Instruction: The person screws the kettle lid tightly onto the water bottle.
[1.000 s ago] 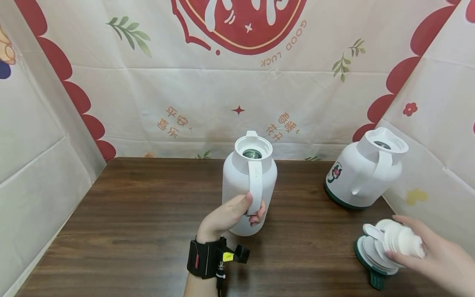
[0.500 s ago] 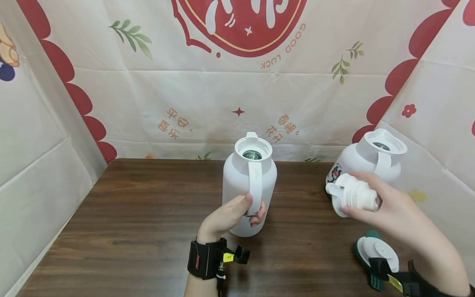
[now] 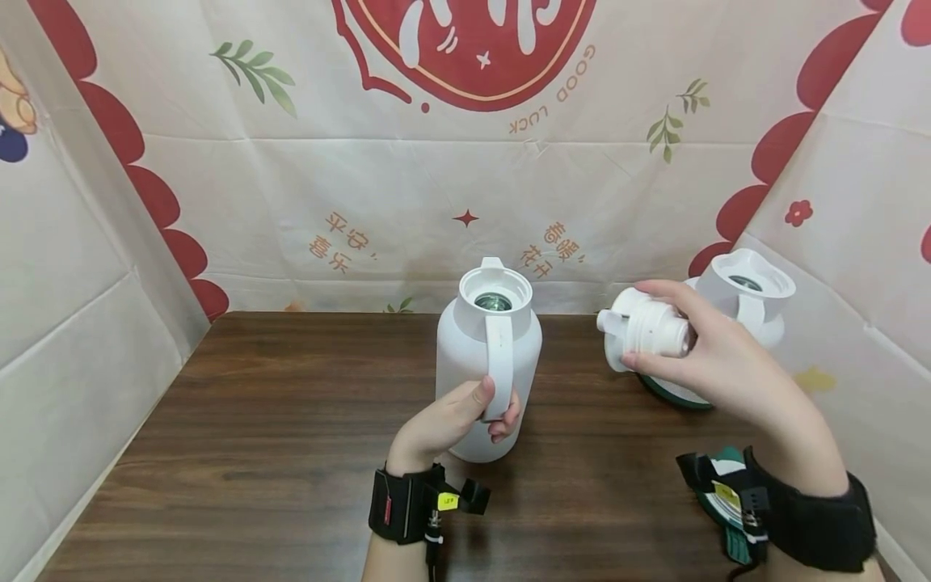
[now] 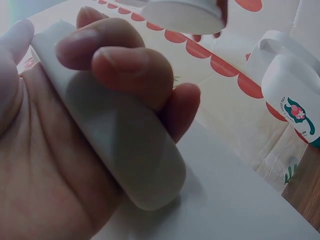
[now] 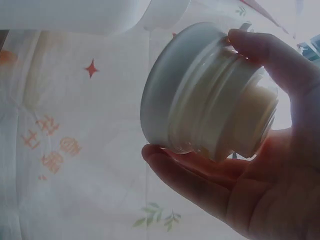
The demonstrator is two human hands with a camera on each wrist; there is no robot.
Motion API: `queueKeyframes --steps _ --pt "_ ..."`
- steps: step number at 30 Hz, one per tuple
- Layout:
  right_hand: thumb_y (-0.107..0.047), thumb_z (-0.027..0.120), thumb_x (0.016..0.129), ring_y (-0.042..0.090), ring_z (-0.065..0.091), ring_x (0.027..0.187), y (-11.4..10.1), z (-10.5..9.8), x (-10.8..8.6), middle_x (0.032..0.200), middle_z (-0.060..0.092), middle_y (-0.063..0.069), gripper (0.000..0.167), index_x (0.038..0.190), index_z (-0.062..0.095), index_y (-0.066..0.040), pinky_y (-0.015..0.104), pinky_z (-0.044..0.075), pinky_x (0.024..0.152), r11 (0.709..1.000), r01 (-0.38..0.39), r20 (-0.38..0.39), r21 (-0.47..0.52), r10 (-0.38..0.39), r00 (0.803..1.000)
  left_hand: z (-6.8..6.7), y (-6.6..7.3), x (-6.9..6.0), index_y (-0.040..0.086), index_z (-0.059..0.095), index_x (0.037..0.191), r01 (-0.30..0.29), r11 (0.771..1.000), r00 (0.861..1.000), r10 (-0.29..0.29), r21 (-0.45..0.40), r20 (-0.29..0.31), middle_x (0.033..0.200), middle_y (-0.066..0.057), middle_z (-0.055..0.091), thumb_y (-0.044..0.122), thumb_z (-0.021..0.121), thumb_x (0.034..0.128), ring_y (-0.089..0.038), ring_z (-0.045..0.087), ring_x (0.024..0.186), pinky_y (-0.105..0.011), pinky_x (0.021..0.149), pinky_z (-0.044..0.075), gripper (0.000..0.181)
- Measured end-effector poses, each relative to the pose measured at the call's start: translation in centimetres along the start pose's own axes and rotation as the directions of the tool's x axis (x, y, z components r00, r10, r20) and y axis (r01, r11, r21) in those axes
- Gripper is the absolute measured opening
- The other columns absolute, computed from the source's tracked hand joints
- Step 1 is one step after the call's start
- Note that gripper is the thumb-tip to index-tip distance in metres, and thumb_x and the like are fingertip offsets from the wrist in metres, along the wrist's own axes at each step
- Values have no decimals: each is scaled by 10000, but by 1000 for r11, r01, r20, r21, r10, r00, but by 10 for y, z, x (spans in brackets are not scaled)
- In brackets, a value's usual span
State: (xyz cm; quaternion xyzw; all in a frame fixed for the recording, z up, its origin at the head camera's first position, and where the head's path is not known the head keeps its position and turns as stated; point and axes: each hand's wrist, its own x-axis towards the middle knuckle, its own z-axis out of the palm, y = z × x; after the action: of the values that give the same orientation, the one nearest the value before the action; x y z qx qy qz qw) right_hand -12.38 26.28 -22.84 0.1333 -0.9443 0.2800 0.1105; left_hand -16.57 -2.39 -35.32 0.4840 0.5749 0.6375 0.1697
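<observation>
A white thermos jug [image 3: 465, 347] stands lidless at the middle of the table, its mouth showing a shiny inner liner. My left hand [image 3: 452, 420] grips its handle [image 4: 125, 145], fingers curled round the lower end. To the right, my right hand [image 3: 698, 347] holds a white screw-in stopper [image 3: 647, 331] in the air, thumb on one side and fingers on the other. In the right wrist view the stopper [image 5: 210, 95] lies sideways, its threaded part toward the palm. Behind the right hand stands a second lidless white jug [image 3: 749, 287], partly hidden.
A green-and-white lid [image 3: 736, 546] lies on the brown wooden table [image 3: 291, 453], mostly hidden under the right wrist strap [image 3: 815, 517]. Printed cloth walls [image 3: 407, 178] enclose the back and both sides.
My right hand has lifted the stopper off the green-and-white lid and carried it up and left, past the front of the second jug. The left hand keeps its grip on the handle.
</observation>
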Motion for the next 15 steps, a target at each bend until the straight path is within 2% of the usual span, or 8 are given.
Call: queueKeyframes --steps 9,15 --pt "-161 811 787 267 501 931 -20 -2 28 1186 496 125 745 1406 394 -142 223 467 670 990 72 -4 124 -72 997 0 -1 -1 -18 468 805 8 1000 1000 -8 -21 -10 683 -158 401 654 210 937 -195 433 640 -291 633 400 733" --pt "-207 820 779 262 505 925 -34 -5 39 1162 529 125 776 1430 396 -211 253 468 648 992 69 -30 109 -66 997 1 1 0 -28 461 803 15 1000 1000 -15 -4 -6 679 -142 406 644 203 948 -187 436 640 -309 629 408 734"
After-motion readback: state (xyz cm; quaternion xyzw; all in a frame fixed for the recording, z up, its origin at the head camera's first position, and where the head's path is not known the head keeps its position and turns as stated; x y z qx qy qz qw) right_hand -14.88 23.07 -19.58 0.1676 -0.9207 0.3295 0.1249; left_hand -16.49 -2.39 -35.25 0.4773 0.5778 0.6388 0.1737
